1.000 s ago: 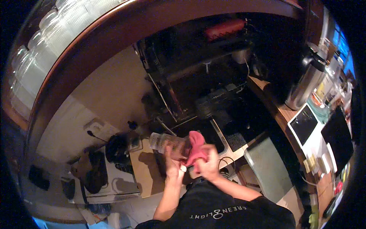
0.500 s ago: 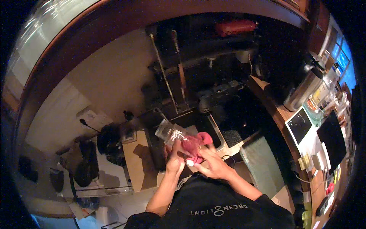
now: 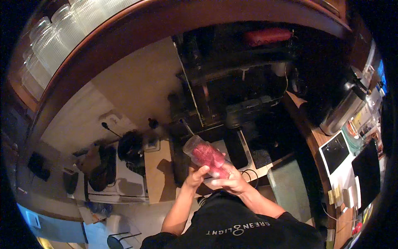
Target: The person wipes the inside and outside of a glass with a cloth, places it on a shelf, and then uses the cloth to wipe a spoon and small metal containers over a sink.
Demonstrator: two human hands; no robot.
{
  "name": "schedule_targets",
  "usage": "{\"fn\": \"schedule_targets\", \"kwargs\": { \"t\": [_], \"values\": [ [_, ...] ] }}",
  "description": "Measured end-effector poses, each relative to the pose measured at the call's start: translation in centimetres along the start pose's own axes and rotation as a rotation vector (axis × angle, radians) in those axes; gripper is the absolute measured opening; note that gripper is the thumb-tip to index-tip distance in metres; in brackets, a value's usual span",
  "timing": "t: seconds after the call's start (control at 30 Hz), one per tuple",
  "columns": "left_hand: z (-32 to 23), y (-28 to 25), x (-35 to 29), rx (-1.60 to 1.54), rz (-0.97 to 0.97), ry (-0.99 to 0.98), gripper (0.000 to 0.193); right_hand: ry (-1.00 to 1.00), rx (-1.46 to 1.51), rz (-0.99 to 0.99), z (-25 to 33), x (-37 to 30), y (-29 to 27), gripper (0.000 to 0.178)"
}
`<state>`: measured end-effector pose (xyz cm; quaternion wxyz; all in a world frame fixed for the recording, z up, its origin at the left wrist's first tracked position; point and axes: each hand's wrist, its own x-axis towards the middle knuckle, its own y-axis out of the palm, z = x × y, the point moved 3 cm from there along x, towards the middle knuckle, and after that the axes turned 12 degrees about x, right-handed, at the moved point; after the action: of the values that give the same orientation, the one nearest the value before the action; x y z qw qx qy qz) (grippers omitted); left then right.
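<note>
A clear drinking glass [image 3: 190, 145] is held tilted in front of my body, its far end pointing up and to the left. Crumpled red cloth [image 3: 206, 154] shows through its wall, apparently stuffed inside. My left hand [image 3: 195, 177] grips the glass from the left, thumb along its side. At the near end, my right hand [image 3: 233, 183] closes round the cloth and the glass's end; its fingertips are partly hidden. The dark sink [image 3: 178, 168] lies just beyond both hands.
Ribbed glass jars [image 3: 52, 45] line a shelf at the upper left. A wooden board [image 3: 155, 193] lies left of the sink, a mesh mat [image 3: 290, 186] to the right. On the right counter are a steel thermal jug [image 3: 340, 114] and a tablet [image 3: 335, 152].
The red cloth, earlier bunched partly outside the glass, now reaches deeper toward its far end. The glass has shifted slightly right. My whole view has tilted, showing more of the shelf jars.
</note>
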<state>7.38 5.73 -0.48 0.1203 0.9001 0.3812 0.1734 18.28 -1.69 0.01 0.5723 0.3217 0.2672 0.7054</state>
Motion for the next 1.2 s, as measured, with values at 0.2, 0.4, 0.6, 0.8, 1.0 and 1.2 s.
{"fn": "schedule_targets", "kwargs": {
  "t": [0.2,0.4,0.6,0.8,1.0,1.2],
  "values": [
    [-0.4,1.1,1.0,-0.214,-0.164,0.083,0.085,-0.417,-1.396,0.090,3.6,0.3,-0.6,0.056],
    [2.2,0.7,-0.3,-0.114,-0.542,0.025,0.044,-0.382,-0.980,0.103,-0.5,0.4,-2.6,0.053],
    [-1.8,1.5,2.2,0.186,0.306,0.242,0.056,0.238,0.736,0.113,-3.5,-2.3,-3.2,0.070],
    [-0.3,2.1,2.4,0.202,-0.281,0.166,0.077,-0.184,-0.525,-0.010,-0.7,-1.4,-3.3,0.060],
    [3.4,0.6,0.1,0.024,-0.485,-0.039,0.036,-0.392,-0.983,-0.103,-2.7,-1.3,-4.7,0.060],
    [-0.3,-0.5,2.3,0.088,-0.204,0.224,0.050,0.107,0.299,-0.076,-2.4,-2.1,-2.6,0.063]
  ]
}}
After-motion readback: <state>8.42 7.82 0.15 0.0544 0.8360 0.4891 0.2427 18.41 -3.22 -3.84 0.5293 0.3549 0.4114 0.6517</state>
